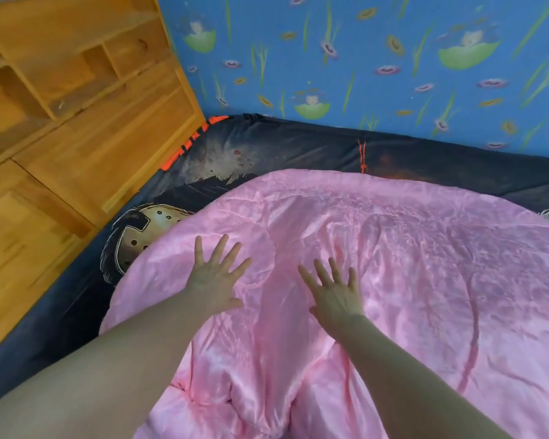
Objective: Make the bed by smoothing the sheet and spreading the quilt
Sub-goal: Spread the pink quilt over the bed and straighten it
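Hiding most of sheet (298, 144), pink quilt (425, 264); left hand (214, 282), right hand (335, 296) splayed flat atop

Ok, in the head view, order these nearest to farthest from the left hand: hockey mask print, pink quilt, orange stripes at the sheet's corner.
1. pink quilt, directly under the left hand.
2. hockey mask print, just to its left.
3. orange stripes, far-left corner by the wooden cabinet.

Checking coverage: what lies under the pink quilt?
A dark printed sheet shows beyond the quilt at its far and left edges, with a mask picture partly covered. The left hand and right hand press flat on top. Anything under the middle is hidden.
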Demonstrator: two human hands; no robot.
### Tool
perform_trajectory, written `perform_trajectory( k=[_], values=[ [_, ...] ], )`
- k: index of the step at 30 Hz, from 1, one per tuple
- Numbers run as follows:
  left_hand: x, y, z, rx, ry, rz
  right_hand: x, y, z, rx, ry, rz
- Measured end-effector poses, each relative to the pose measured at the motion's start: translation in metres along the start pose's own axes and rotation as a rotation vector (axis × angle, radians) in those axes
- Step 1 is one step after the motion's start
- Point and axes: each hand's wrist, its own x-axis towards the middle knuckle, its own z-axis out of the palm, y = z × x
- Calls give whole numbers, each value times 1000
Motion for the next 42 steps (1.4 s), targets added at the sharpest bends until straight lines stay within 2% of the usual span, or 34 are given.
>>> perform_trajectory(
  k=[3, 8, 15, 20, 21, 23, 24, 25, 26, 27, 28, 29, 30, 31, 32, 33, 34, 35, 36, 38, 42],
  values=[
    [16, -12, 24, -15, -14, -12, 32, -7, 8, -52, 32, 24],
    [51, -19, 46, -18, -29, -16, 84, 7, 0, -35, 94, 176],
    [99, -7, 30, 70, 44, 107, 134, 34, 4, -59, -55, 319],
    [126, 8, 10, -26, 26, 57, 105, 5, -8, -11, 79, 65],
    [127, 13, 7, -62, 31, 64, 87, 1, -5, 63, 55, -9],
    [130, 23, 1, -113, 35, 113, 65, -3, 1, 198, -146, -196],
    [133, 31, -2, -135, 28, 147, 64, -15, -3, 236, -185, -232],
    [133, 36, -3, -154, 7, 174, 83, -26, 2, 178, -108, -75],
    [134, 42, -1, -163, -18, 215, 103, -31, 42, 251, -68, -42],
    [134, 50, -5, -174, -40, 257, 132, -43, 62, 387, -202, 61],
    [133, 56, -4, -168, -74, 309, 157, -49, 73, 488, -74, 250],
    [131, 64, -3, -174, -105, 346, 169, -41, 66, 472, 72, 419],
    [128, 70, -3, -204, -142, 361, 161, -18, 49, 415, -37, 453],
    [124, 76, 1, -225, -176, 368, 126, 20, 22, 451, -169, 364],
    [122, 79, 4, -231, -181, 374, 99, 49, 10, 350, 38, 130],
    [119, 81, 9, -228, -186, 386, 95, 46, -13, 180, 71, 27],
    [116, 81, 11, -239, -192, 392, 100, 64, -21, -28, 66, 30],
    [112, 78, 11, -264, -200, 388, 107, 71, -21, -88, 38, 91],
    [111, 76, 12, -306, -215, 370, 115, 74, -9, -96, -46, 144],
    [109, 72, 10, -393, -271, 285, 120, 75, 11, -86, -181, 120],
    [115, 73, 22, -699, -280, 22, 109, 78, 23, -38, -63, 71]
  ],
)
